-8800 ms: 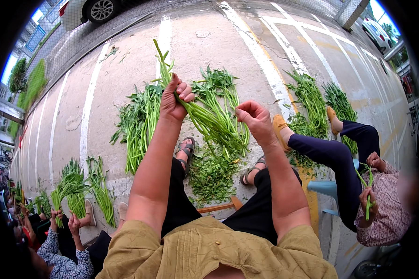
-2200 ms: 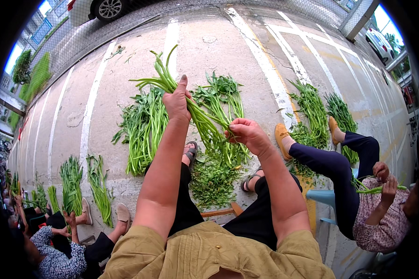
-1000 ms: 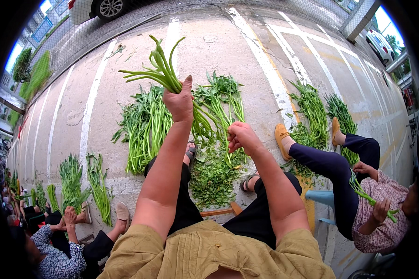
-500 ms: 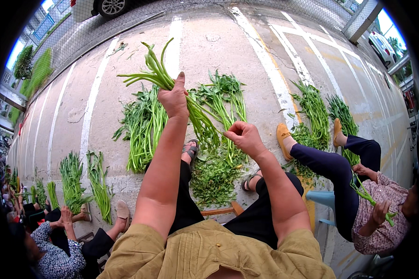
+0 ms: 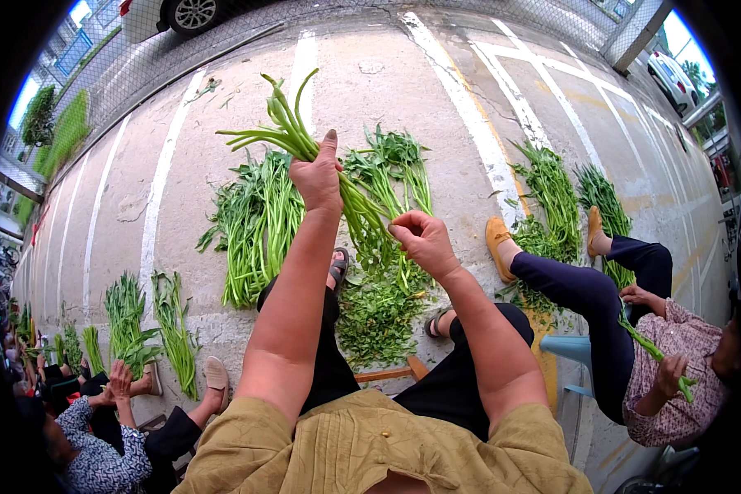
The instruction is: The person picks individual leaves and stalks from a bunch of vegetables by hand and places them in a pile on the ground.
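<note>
My left hand [image 5: 316,183] is wrapped round a bunch of water spinach [image 5: 362,218], held above the ground in front of me. Its bare stem ends fan out up and left past my fist, and the leafy ends hang down to the right. Thumb and forefinger of my right hand [image 5: 428,247] pinch together at the edge of the hanging leaves; whatever lies between the fingertips is too small to make out. Below, between my feet, lies a pile of torn leaves [image 5: 379,317]. A large heap of water spinach [image 5: 259,222] rests beyond my left knee, and a smaller heap [image 5: 399,165] lies behind the bunch.
To the right, a person [image 5: 675,362] on a blue stool [image 5: 570,350] holds green stems, with more greens [image 5: 556,198] by their shoes. Another person [image 5: 99,436] sits at left near bundles of greens [image 5: 126,317]. A wire fence and parked car [image 5: 191,15] stand far off.
My left hand and the bunch have shifted slightly right. My right hand has moved a little left and up, its fingertips still at the leafy part.
</note>
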Tool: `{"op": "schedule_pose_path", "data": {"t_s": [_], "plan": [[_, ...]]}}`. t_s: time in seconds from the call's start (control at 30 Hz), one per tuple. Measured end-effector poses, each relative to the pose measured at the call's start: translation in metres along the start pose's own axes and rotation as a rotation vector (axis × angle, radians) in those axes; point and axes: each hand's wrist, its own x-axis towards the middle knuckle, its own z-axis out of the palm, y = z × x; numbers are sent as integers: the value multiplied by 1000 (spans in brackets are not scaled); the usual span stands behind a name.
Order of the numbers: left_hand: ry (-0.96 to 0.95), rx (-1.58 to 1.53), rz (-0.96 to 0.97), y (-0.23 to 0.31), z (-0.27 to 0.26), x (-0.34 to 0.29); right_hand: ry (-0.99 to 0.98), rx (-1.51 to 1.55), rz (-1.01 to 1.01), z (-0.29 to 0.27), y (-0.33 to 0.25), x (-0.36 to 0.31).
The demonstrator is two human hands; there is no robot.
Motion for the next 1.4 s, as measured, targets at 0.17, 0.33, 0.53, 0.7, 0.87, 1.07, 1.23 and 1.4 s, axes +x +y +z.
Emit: {"op": "schedule_pose_path", "data": {"t_s": [0.17, 0.33, 0.53, 0.7, 0.87, 1.07, 1.23, 1.4], "plan": [[3, -5, -12, 0, -1, 2, -59, 218, 146, -8, -6, 0], [-17, 27, 39, 6, 0, -2, -120, 285, 219, -12, -9, 2], [-83, 62, 95, 6, 4, -11, -214, 128, 268, -10, -6, 4], [-115, 132, 123, 4, 6, -20, -265, -67, 293, -11, -13, 4], [-130, 139, 122, 1, 10, -27, -242, -95, 289, -17, -8, 5], [-106, 80, 113, 3, 9, -24, -132, 184, 390, -27, -7, 5], [-121, 128, 159, -4, 11, -28, -242, -162, 352, -21, -8, 8], [-32, 52, 107, 6, 1, -12, -495, -839, 116, -19, 3, -3]]}}
